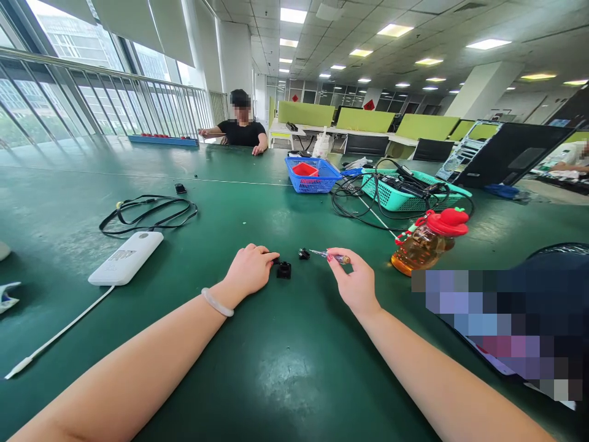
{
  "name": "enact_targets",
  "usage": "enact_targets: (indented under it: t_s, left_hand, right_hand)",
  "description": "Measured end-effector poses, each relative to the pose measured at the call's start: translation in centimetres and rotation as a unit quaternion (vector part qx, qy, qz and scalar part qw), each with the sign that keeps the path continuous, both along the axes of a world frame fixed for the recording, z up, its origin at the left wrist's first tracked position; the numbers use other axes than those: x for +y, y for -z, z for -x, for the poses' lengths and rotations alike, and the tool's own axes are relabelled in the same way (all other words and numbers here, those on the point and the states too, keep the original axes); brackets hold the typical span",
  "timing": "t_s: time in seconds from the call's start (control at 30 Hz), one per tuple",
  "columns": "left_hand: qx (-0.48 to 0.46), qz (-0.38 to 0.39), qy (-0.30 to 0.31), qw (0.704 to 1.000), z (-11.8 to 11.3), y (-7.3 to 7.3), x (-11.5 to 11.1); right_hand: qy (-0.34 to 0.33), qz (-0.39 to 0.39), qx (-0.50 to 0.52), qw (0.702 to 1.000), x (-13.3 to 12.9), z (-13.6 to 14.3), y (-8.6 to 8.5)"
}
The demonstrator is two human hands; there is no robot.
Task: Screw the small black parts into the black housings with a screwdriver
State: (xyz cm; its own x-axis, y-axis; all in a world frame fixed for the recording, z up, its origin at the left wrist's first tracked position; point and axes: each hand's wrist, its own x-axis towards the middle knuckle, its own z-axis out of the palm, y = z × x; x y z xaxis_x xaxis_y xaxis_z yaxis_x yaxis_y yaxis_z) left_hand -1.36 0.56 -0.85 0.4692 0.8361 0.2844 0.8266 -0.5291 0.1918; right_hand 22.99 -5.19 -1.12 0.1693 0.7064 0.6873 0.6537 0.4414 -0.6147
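Note:
My right hand (356,279) is closed round the handle of a small screwdriver (339,258), its thin shaft pointing left. Just off the tip lies a small black part (304,253) on the green table (285,393). My left hand (251,269) rests on the table, fingers together and pointing right, at a small dark piece whose shape is mostly hidden by the fingertips. Beside those fingertips, slightly nearer to me, sits a square black part (284,270).
At the left are a white power bank (126,258) and a black cable (147,215). Ahead stand a blue basket (317,182) and a teal basket (400,199) of cables. A drink bottle (423,245) stands at right. A person (242,132) sits across the table.

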Motion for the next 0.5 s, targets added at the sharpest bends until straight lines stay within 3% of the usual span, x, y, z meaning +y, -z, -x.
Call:
enact_targets:
  t_s: [0.13,0.37,0.5]
  left_hand:
    - [0.006,-0.005,0.001,1.000,-0.2,-0.3,-0.3]
    - [-0.024,0.051,0.182,0.982,-0.8,-0.2,-0.8]
    - [-0.018,0.050,0.130,0.990,-0.8,-0.6,-0.9]
  right_hand:
    - [-0.015,0.028,0.009,0.999,0.3,-0.2,0.4]
    - [-0.069,0.072,0.085,0.991,0.4,0.1,0.3]
    - [-0.106,0.106,0.130,0.980,-0.3,0.5,-0.4]
